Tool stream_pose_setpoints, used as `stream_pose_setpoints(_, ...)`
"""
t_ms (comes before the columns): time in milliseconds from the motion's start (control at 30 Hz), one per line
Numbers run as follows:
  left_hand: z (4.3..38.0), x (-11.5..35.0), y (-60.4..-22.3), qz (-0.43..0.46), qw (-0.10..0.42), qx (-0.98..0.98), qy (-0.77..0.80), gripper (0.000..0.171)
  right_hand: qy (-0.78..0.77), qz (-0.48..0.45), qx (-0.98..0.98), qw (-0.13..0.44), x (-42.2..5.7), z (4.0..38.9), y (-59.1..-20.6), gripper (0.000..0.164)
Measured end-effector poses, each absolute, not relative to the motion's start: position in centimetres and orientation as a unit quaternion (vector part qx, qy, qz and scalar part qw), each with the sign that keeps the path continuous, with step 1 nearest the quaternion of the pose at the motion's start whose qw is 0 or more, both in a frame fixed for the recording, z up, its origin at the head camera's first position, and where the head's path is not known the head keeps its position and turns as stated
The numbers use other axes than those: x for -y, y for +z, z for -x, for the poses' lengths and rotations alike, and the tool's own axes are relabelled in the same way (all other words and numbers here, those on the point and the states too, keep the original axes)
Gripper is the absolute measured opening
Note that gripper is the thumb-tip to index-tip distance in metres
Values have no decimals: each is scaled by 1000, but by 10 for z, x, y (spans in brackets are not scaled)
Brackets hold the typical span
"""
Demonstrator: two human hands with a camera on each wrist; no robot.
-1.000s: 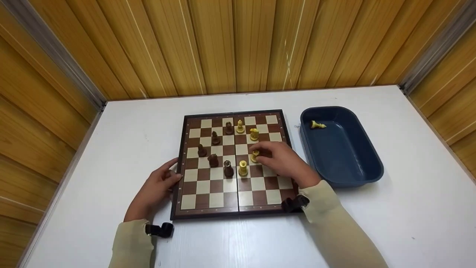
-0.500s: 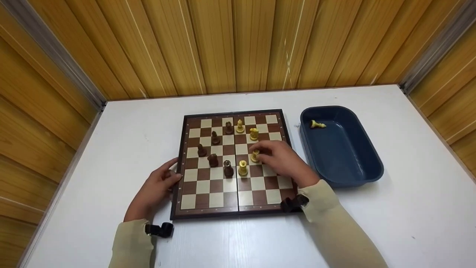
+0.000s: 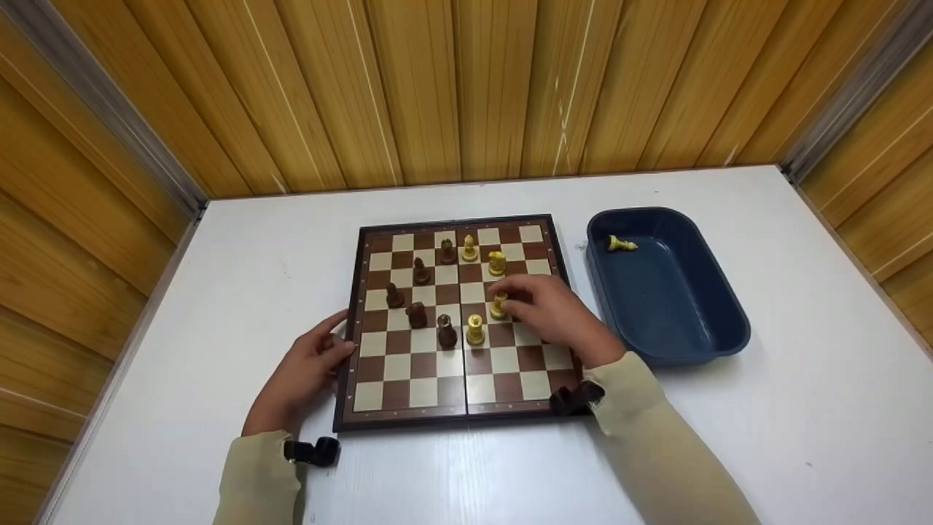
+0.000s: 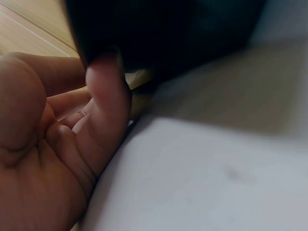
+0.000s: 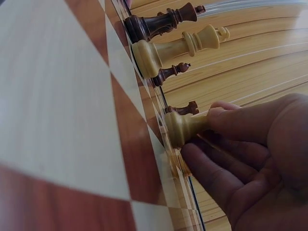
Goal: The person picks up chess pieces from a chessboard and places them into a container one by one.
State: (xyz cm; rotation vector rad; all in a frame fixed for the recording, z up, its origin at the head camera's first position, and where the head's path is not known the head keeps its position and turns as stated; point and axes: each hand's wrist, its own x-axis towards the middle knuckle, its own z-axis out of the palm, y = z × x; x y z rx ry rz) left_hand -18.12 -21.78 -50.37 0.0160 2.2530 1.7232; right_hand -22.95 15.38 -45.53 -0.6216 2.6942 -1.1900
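Near-zero change over the last second: I see the right hand [image 3: 543, 310] still pinching the pale chess piece [image 5: 180, 127] mid-frame, left hand [image 3: 306, 361] touching the chessboard's [image 3: 423, 392] left edge, grip unclear; placement looks unsettled, I'd judge.

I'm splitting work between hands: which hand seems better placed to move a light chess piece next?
Probably the right hand: it pinches a light chess piece at the chessboard's right half. The left hand touches the chessboard's left edge, farther from that piece.

Chessboard [image 3: 424, 391] left of the tray [image 3: 660, 306]
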Motion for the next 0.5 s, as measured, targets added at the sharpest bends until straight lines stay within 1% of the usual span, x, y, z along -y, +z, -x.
stream_pose_setpoints(200,181,217,-503,-1,152,-782,604,57,-398,204,-893,54,-156,228,-448,25)
stream_pose_setpoints(500,181,216,-502,-5,146,-794,590,58,-399,193,-895,50,-162,228,-444,27)
